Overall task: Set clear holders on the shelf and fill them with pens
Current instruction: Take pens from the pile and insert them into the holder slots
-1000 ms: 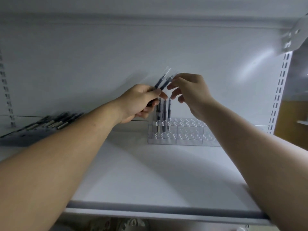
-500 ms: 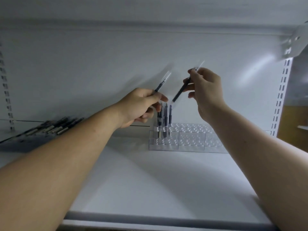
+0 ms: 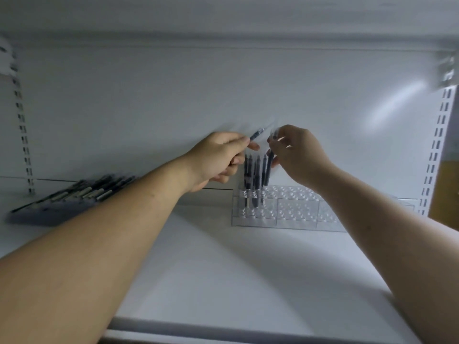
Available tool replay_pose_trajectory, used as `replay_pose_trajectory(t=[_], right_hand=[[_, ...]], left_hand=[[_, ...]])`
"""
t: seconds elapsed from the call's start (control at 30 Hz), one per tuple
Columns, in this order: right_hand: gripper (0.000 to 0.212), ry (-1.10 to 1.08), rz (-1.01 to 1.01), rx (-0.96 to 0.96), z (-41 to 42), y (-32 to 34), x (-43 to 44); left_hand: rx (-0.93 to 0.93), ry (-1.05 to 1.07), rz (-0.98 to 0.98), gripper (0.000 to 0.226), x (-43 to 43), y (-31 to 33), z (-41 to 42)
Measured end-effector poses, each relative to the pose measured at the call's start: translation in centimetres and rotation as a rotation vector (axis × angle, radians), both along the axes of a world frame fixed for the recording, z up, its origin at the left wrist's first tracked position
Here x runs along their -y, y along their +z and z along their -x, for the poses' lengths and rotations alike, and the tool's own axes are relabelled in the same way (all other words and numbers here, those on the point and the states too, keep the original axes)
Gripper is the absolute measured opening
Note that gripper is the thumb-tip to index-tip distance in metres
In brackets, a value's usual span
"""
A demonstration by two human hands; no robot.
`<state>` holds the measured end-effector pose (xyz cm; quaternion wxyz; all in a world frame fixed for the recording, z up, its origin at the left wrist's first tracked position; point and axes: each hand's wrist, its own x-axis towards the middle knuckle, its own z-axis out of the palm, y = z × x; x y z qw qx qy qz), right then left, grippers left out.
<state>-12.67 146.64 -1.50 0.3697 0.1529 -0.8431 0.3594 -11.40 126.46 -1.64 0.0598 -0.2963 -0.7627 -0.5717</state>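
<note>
Left edge: slotted metal upright, white, with a column of small rectangular slots.

Next to it a flat grey tray is laid on the shelf, loaded with loose pens side by side: slim dark barrels with pale sections. They are blurred, so no print can be read.

The shelf is a smooth white panel, matte, with a grey front lip.

The left hand is curled, and a spare pen is pinched between thumb and forefinger. It is tilted, clear end up and to the right.

Below the hands, a few standing pens are seated upright in the left end of the clear holder. Their barrels are dark, and a pale patch on one is not legible.

The holder is transparent plastic, stepped, and gridded with round sockets. It is made up of blocks set side by side at the back of the shelf, just in front of the back wall. Its right end is hidden by the right forearm.

The right hand is closed at the fingertips, and a held pen is pinched near its top. It is held near-vertical, just right of the seated ones. Whether its tip is in a socket cannot be told.

Right edge: second slotted upright, white, with paired slots.
</note>
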Motion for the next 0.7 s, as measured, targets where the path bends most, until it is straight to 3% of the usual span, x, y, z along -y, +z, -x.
replay_pose_trajectory(t=[0.3, 0.47, 0.6, 0.7], right_hand=[[0.011, -0.034, -0.223, 0.216, 0.1, -1.0, 0.2], [0.027, -0.102, -0.302, 0.203, 0.2, -0.7, -0.4], [0.016, -0.138, -0.131, 0.026, -0.3, 0.3, -0.8], [0.007, 0.034, 0.127, -0.121, -1.4, 1.4, -0.2]], left_hand=[[0.029, -0.045, -0.058, 0.033, 0.0, 0.0, 0.3], [0.011, -0.05, -0.06, 0.032, 0.0, -0.1, 0.7], [-0.088, -0.021, -0.035, 0.029, 0.0, -0.1, 0.5], [-0.17, 0.021, -0.013, 0.025, -0.3, 0.0, 0.1]])
